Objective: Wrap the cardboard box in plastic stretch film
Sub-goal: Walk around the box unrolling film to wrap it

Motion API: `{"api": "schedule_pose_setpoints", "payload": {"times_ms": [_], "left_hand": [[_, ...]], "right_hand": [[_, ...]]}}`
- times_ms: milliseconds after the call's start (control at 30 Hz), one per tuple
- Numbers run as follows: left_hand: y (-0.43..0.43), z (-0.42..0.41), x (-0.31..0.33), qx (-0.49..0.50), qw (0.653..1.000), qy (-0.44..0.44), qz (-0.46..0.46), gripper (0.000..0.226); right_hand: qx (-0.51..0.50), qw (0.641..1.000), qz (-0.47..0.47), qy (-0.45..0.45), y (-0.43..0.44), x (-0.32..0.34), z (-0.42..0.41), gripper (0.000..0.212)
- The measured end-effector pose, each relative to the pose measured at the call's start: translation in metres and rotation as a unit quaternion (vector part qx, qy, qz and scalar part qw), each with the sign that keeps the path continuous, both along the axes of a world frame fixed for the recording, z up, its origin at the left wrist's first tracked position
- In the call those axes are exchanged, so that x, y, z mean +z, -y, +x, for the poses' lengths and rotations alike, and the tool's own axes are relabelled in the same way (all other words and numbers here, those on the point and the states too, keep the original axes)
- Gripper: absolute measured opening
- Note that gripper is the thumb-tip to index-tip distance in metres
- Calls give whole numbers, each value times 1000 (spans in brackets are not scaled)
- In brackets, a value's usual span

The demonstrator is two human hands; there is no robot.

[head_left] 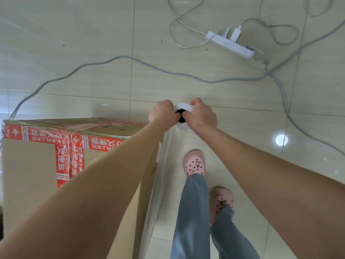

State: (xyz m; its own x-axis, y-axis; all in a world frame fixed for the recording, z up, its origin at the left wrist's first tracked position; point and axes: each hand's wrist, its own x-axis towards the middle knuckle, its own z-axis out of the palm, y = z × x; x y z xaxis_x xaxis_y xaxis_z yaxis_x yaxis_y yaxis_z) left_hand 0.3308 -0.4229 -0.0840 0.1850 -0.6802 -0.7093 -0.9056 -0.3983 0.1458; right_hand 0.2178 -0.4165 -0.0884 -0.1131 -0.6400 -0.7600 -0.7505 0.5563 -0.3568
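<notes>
Open floor lies beyond the box's right edge. Our left hand and right hand, arms outstretched, grip the film roll.

Bright even light, floor glare, fisheye edges

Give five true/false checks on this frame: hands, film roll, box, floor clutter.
1. The left hand and right hand both grip the white roll of clear stretch film. True.
2. The brown cardboard box is sealed with blue tape. False: the tape is red with white print.
3. A white power strip lies on the pale tiled floor. True.
4. The film roll rests on the floor. False: the hands hold it up beside the box.
5. The person wears pink perforated clogs. True.
</notes>
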Motion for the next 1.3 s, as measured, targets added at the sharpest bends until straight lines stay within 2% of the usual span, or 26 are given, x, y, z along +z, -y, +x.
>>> {"api": "schedule_pose_setpoints", "payload": {"times_ms": [33,100,133,200,333,500,600,733,800,867,967,1067,1133,1200,1267,1300], "left_hand": [[0,5,-1,10,1000,0,3,15],[0,13,-2,29,1000,-4,10,14],[0,16,-2,37,999,-9,13,14],[2,22,-1,49,999,-16,15,15],[14,43,7,81,996,-33,26,22],[18,62,8,70,995,-31,68,20],[22,63,8,11,998,-5,58,26],[40,63,5,-86,994,-12,60,57],[51,64,4,-147,987,8,64,52],[57,68,3,-181,981,38,52,36],[59,79,0,-112,991,49,56,24],[59,95,-3,71,996,31,34,14],[59,103,-3,151,988,23,20,14],[60,108,0,207,978,22,18,22],[60,111,1,268,963,10,24,27],[61,114,1,291,956,5,30,28]], "right_hand": [[-62,996,53,46,0,0,6,39],[-210,955,144,155,0,1,15,27],[-254,937,157,183,0,2,19,21],[-283,928,140,198,3,0,25,22],[-234,948,83,197,15,-1,44,22],[-225,953,94,182,19,-2,62,24],[-203,959,99,169,20,-7,62,37],[-140,969,111,171,29,-9,66,51],[-64,982,108,142,39,-9,72,41],[32,990,99,97,53,-8,78,29],[132,987,71,54,73,-6,88,25],[137,989,17,52,84,-4,100,40],[88,993,20,75,88,-5,107,54],[-28,986,112,118,92,-4,114,60],[-136,958,186,170,96,-2,120,46],[-138,957,188,174,99,-3,123,39]]}}
